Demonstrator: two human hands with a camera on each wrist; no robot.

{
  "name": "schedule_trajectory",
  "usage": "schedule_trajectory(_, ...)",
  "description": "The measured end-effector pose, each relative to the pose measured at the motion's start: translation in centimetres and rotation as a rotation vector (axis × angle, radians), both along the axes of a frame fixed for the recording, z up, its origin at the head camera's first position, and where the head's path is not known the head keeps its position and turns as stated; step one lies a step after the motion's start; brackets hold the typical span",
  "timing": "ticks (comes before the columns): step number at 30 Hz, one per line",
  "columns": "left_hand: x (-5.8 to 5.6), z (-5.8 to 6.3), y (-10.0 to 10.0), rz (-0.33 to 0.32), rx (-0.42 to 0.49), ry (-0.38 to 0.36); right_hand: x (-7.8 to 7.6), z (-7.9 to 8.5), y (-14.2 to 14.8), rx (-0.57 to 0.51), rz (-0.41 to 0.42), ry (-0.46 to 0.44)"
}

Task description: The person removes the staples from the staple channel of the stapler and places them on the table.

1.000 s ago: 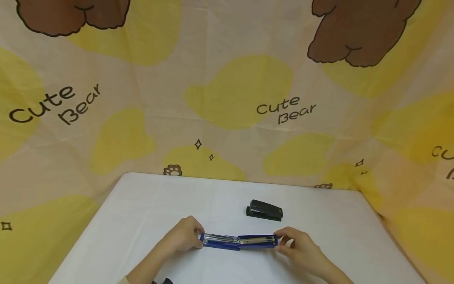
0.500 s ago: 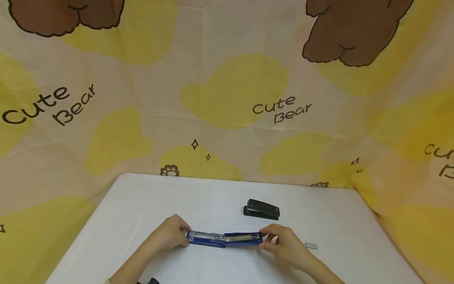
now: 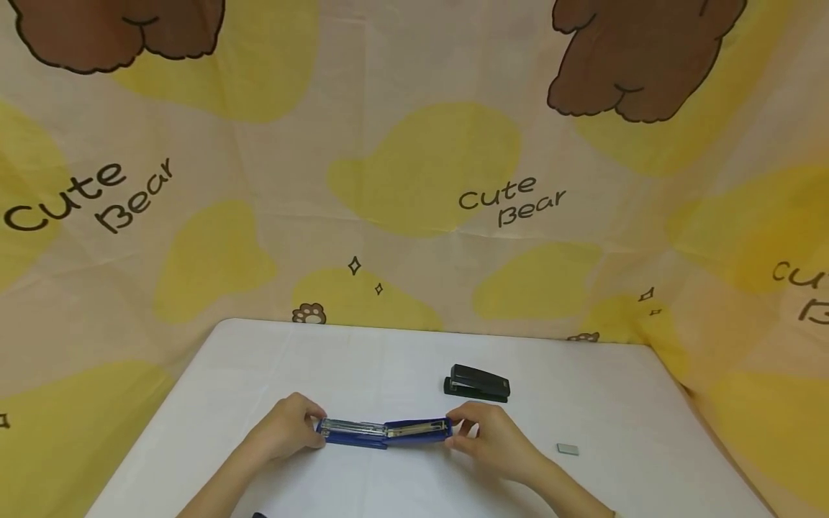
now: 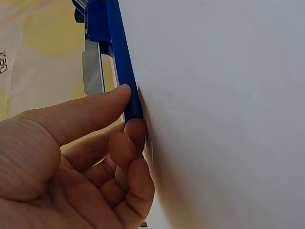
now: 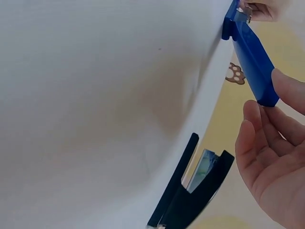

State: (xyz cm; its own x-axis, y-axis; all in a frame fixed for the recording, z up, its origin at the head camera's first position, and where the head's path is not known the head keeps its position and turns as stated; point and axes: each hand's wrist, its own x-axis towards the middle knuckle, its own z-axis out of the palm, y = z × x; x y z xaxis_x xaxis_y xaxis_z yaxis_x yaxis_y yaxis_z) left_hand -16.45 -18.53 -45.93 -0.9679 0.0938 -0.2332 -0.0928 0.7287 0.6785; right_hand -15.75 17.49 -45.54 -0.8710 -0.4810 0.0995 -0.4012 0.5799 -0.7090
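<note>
A black stapler (image 3: 478,383) and small grey block (image 3: 567,450) are carried by the white bench (image 3: 304,363); contact with the blue stapler (image 3: 382,435) cannot be told.

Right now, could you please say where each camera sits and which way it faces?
Head: worn there, facing forward and down at the table, blue stapler and black stapler; left hand, right hand and forearms show.
Left wrist: worn there, facing the left hand pinching the blue stapler.
Right wrist: worn there, facing the right hand and both staplers; part of the left hand shows.
Head and right wrist share both staplers.
</note>
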Motion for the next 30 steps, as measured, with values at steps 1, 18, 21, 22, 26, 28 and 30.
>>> schedule_trajectory(1, 0.0, 0.0, -0.2, 0.001, 0.004, -0.001, 0.0, 0.0, -0.2, -0.002, 0.001, 0.002)
schedule_trajectory(18, -0.4, -0.4, -3.7, 0.033, 0.006, 0.015, -0.7, -0.3, -3.5, -0.038, 0.019, 0.028)
schedule_trajectory(21, -0.5, -0.5, -4.3, 0.031, -0.003, 0.019, -1.0, -0.4, -4.1, -0.054, 0.022, 0.024)
schedule_trajectory(22, -0.6, -0.5, -4.5, 0.031, -0.004, 0.02, -1.0, -0.4, -4.3, -0.059, 0.021, 0.022)
schedule_trajectory(26, -0.7, -0.6, -5.4, 0.034, -0.005, 0.023, -1.3, -0.7, -5.1, -0.071, 0.009, 0.002)
schedule_trajectory(28, -0.8, -0.7, -5.8, 0.034, -0.001, 0.024, -1.3, -0.8, -5.5, -0.071, 0.001, -0.002)
schedule_trajectory(30, -0.9, -0.7, -6.2, 0.036, 0.004, 0.027, -1.4, -0.8, -5.9, -0.074, -0.007, -0.003)
